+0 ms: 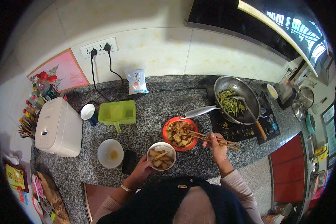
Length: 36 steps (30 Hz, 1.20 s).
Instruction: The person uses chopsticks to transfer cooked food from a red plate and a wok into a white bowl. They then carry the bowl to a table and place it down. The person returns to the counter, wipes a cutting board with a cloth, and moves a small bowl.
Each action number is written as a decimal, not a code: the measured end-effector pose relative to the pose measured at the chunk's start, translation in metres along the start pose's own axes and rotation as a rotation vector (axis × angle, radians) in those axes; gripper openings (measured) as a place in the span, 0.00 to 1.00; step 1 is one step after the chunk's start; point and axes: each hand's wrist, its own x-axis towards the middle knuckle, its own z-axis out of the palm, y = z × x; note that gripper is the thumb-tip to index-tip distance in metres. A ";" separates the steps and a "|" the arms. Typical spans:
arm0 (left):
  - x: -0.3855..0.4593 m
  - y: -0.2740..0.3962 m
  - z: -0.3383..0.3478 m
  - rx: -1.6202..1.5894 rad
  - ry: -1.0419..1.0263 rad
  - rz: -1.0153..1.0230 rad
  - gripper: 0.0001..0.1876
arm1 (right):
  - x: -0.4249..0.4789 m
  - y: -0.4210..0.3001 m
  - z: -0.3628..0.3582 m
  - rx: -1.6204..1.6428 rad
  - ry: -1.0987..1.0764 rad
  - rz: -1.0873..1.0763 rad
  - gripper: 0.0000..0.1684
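My left hand (142,169) grips the left side of a white bowl (161,156). In that bowl, brown cooked slices lie over white rice. A pair of wooden chopsticks (224,141) is held in my right hand (217,149). Their tips reach into an orange-red bowl (165,137) of cooked, sauce-coated slices (182,133), just beyond the white bowl. Whether the tips pinch a piece cannot be made out. Beyond my right hand, a steel wok (253,89) holds cooked green strips (230,102) and a wooden-handled spatula (252,113).
Left of my hands stand another white bowl (106,151) with a little yellowish liquid, a dark phone-like slab (129,162), a green plastic box (117,112), a cup (88,112) and a white rice cooker (57,128). The wok's handle (198,112) juts over the counter. A black cooktop (229,128) lies under the wok.
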 end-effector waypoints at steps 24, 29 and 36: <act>-0.003 -0.004 0.000 -0.005 0.074 -0.043 0.29 | -0.025 -0.017 0.017 -0.083 -0.087 -0.099 0.16; -0.004 0.005 0.010 0.028 0.084 -0.045 0.28 | -0.024 -0.010 0.020 -0.183 -0.139 -0.188 0.13; -0.003 0.006 0.011 -0.025 0.038 -0.056 0.30 | -0.023 -0.011 0.011 -0.096 -0.045 -0.124 0.14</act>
